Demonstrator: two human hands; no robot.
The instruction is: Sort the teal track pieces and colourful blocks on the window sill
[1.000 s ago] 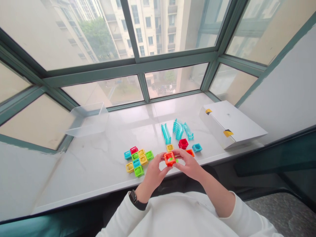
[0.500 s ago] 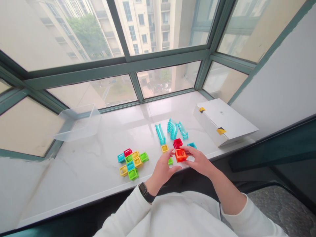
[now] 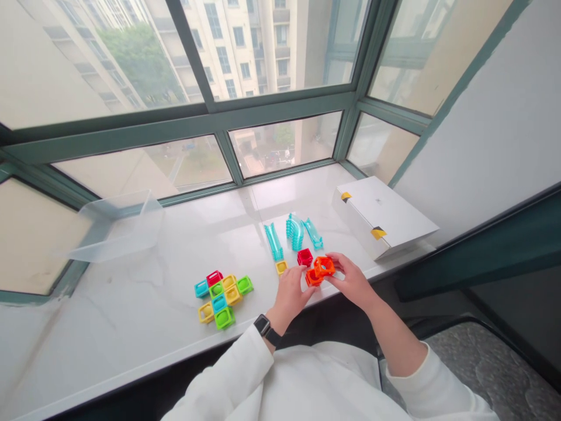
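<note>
My right hand (image 3: 353, 282) grips an orange hollow cube block (image 3: 324, 266) and holds it tilted over a second orange block (image 3: 312, 277) on the white sill. My left hand (image 3: 291, 292) has its fingertips closed on that lower orange block. A red cube (image 3: 304, 256) and a yellow cube (image 3: 281, 267) lie just beyond my hands. Three teal ridged track pieces (image 3: 294, 231) sit behind them. To the left lies a joined cluster of blue, red, yellow and green cubes (image 3: 221, 295).
A white flat box (image 3: 383, 216) with yellow-black tape lies at the right end of the sill (image 3: 153, 292). A clear plastic tub (image 3: 116, 228) stands at the back left by the window frame. The sill's front edge runs just under my wrists.
The orange block went from in front of my chest rightward onto the sill, now tilted over a second orange block. My left hand followed. The camera view shifted to the right.
</note>
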